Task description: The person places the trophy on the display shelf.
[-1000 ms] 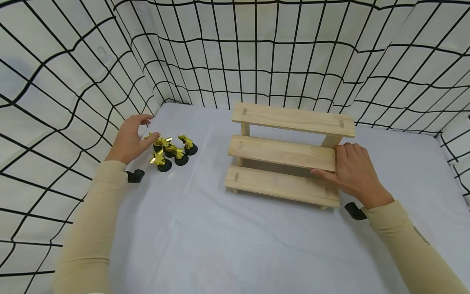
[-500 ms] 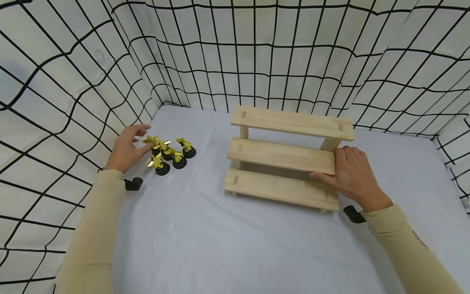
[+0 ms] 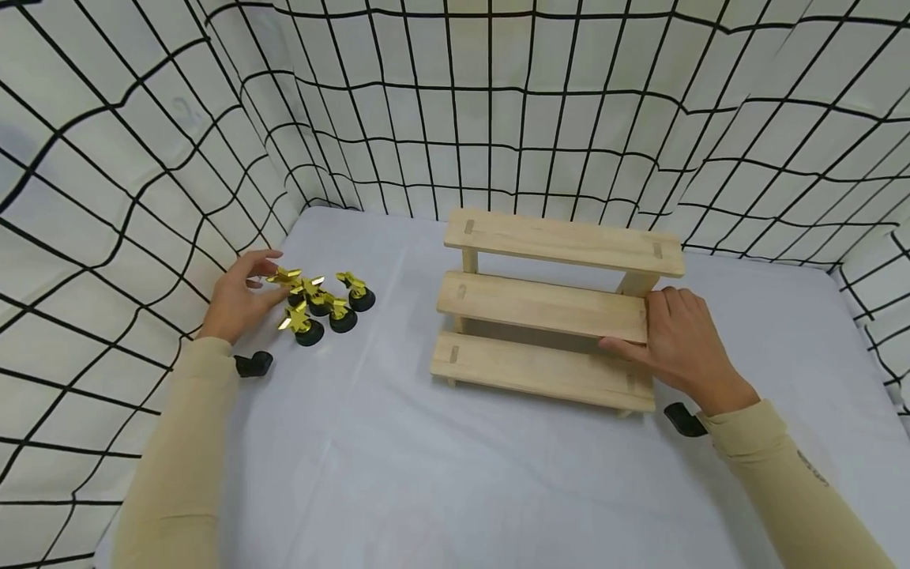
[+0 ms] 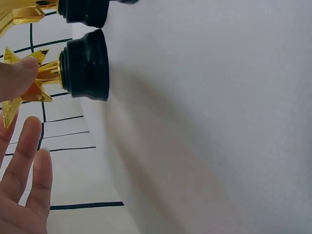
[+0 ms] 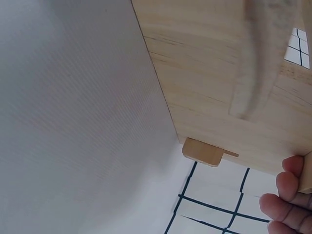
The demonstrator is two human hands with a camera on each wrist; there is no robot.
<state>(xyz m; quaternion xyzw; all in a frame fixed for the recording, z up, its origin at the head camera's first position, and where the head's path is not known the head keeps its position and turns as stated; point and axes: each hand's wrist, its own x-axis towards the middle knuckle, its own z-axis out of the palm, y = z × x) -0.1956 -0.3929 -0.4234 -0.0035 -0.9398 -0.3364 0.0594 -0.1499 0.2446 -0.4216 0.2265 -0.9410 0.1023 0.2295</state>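
My left hand [image 3: 238,299] is at the left edge of a cluster of several gold star trophies on round black bases. In the left wrist view, the thumb lies across the gold star of the outermost trophy [image 4: 87,66], with a fingertip at the star's other side. That trophy's base stands on the white cloth; the remaining fingers are spread. A three-tier wooden display shelf [image 3: 540,304] stands right of centre. My right hand [image 3: 686,340] grips the right end of its middle tier, thumb along the front edge and fingers over the end.
White cloth [image 3: 426,474] covers the table. Black wire grid panels [image 3: 490,103] with white sheeting behind them rise at the back and both sides, the left one close beside my left forearm. A second trophy [image 4: 85,9] stands right beside the pinched one.
My left hand has come down and in to the outermost trophy, its thumb and fingers closing around the star. The right hand keeps its grip on the shelf.
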